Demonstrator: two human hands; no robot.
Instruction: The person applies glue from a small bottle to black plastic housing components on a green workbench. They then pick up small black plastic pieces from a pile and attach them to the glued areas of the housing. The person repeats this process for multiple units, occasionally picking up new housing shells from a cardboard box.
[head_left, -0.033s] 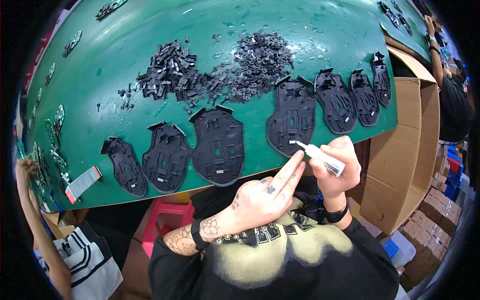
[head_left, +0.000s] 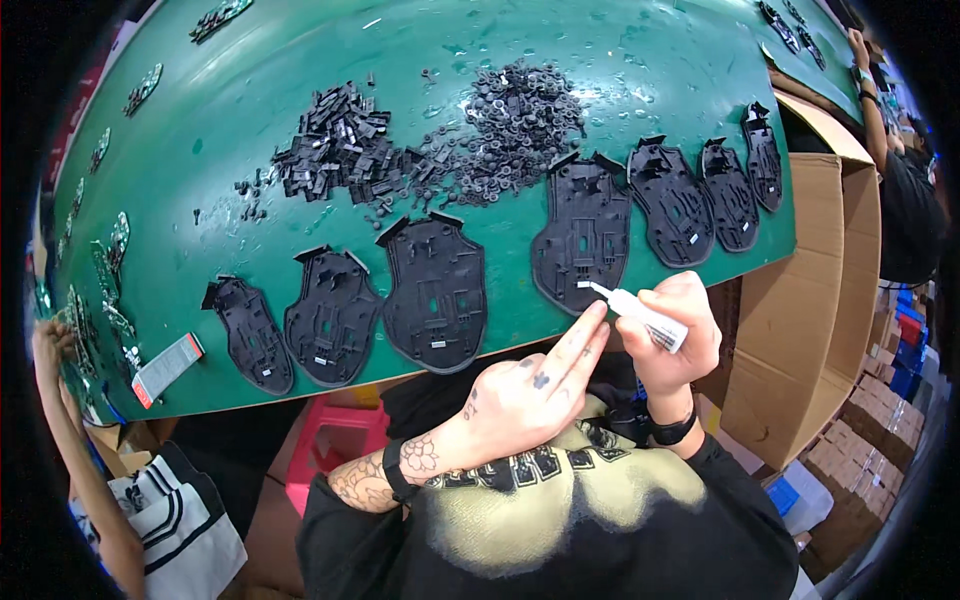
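Note:
My right hand (head_left: 692, 325) is closed around a white squeeze bottle (head_left: 648, 318) with a thin nozzle. The nozzle's tip reaches a small white rectangle (head_left: 584, 285) at the near end of a black plastic shell (head_left: 580, 235) shaped like a computer mouse base. My left hand (head_left: 535, 395) holds nothing; its index and middle fingers stretch out, with their tips at the shell's near edge, just below the nozzle. Left of it lie more shells, the closest being a broad one (head_left: 436, 295). Several others, including another shell (head_left: 670, 205), line the table's right side.
Beyond the shells, the green table (head_left: 250, 60) bears piles of small black blocks (head_left: 335, 140) and black rings (head_left: 525, 125). Circuit boards (head_left: 118, 240) and a small box (head_left: 167, 368) lie left. An open cardboard box (head_left: 790, 310) stands right. Other people's arms show at both sides.

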